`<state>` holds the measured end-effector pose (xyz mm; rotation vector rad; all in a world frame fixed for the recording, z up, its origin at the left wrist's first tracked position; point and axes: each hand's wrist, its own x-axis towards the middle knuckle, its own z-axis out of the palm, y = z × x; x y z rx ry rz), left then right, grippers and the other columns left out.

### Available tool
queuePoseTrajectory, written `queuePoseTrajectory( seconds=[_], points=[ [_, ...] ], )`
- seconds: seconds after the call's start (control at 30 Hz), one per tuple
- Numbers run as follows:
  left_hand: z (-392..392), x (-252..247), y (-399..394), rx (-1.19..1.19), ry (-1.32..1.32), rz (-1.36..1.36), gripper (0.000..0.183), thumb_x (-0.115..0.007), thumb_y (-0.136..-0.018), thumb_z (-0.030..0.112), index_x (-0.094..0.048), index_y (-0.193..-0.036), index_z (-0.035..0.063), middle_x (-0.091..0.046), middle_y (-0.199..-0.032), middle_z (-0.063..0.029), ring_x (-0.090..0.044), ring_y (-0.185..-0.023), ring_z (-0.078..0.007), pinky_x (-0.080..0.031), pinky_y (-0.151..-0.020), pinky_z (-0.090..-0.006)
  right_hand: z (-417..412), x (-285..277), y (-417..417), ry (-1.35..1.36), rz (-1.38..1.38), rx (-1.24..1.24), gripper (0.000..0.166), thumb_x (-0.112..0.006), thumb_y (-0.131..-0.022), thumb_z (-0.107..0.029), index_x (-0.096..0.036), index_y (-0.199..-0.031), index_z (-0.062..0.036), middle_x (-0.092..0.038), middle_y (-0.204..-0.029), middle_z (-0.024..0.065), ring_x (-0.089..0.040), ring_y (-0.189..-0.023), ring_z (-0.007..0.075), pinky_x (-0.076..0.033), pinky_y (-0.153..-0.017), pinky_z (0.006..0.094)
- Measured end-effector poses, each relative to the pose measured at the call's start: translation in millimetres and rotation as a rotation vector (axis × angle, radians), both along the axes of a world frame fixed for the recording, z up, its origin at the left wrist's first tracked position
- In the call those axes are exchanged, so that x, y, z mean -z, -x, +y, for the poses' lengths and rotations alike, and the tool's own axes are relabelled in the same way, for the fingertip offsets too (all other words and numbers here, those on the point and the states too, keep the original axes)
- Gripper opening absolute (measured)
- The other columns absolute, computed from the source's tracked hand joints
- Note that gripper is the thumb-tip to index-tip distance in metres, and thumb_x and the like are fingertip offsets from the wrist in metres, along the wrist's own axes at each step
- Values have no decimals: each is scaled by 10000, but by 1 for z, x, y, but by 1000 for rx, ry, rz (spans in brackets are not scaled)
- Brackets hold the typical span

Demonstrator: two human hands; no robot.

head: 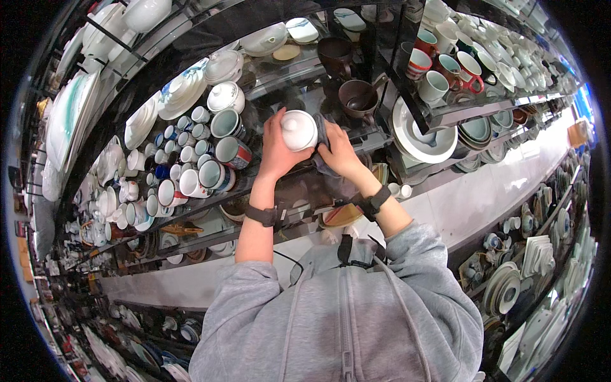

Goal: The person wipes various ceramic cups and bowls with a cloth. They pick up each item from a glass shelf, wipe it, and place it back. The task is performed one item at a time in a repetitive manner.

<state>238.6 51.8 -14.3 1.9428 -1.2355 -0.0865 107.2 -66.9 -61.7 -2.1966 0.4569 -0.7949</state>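
Observation:
My left hand (277,147) grips a white lidded ceramic jar (300,130) with a round knob on its lid. Against the jar's right side, my right hand (340,151) holds a dark grey cloth (322,134). Both hands are over a dark glass shelf (267,98). Left of the jar stand a striped mug (233,153) and a grey-green mug (226,123). Behind them is a white lidded sugar bowl (226,97) with a small pattern. Dark brown handled pots (359,98) sit beyond my right hand.
Several small cups (188,153) and mugs crowd the shelf at left, with stacked white plates (184,93) behind. Large white bowls (425,136) stand at right under a higher glass shelf of mugs (433,87). More crockery (501,289) lines shelves across the pale aisle floor (477,200).

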Motion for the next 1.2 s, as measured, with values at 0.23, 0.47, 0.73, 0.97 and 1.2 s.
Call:
queuePoseTrajectory(
  seconds=[0.23, 0.47, 0.73, 0.97, 1.2],
  points=[
    [-2, -3, 2, -18, -5, 17, 1004, -861, -553, 171, -319, -1393, 76, -394, -1324, -197, -414, -1239, -386, -384, -1031, -452, 4, -17, 3, -189, -147, -27, 548, -568, -813, -77, -424, -1331, 24, -535, -1235, 281, -513, -1140, 439, -428, -969, 445],
    [2, 1, -10, 93, -19, 23, 1066, -860, -514, 155, -294, -1414, 92, -361, -1360, -195, -390, -1261, -385, -369, -1051, -441, 0, -29, -1, -118, -224, -3, 477, -558, -809, -86, -505, -1276, -5, -571, -1184, 242, -537, -1095, 424, -440, -942, 449],
    [2, -12, 24, -297, -116, -141, 1219, -905, -498, 356, -191, -1454, 107, -367, -1289, -204, -347, -1216, -420, -310, -1023, -520, -8, -21, 3, -120, -173, -11, 477, -548, -810, -101, -512, -1281, -34, -564, -1195, 230, -532, -1106, 414, -431, -957, 449],
    [5, -4, 4, -168, -77, -63, 1144, -877, -565, 319, -198, -1453, 73, -368, -1340, -260, -404, -1209, -441, -350, -1023, -524, -9, -20, 3, -262, -26, -44, 474, -536, -822, -85, -504, -1290, -18, -567, -1206, 229, -529, -1128, 408, -427, -968, 428],
    [0, -3, 14, -284, -98, -115, 1168, -885, -535, 295, -191, -1445, 62, -356, -1338, -249, -372, -1230, -404, -338, -1019, -497, -9, -28, -3, -166, -113, -69, 470, -538, -834, -81, -495, -1296, 2, -557, -1233, 241, -526, -1155, 402, -429, -977, 418]
  ],
)
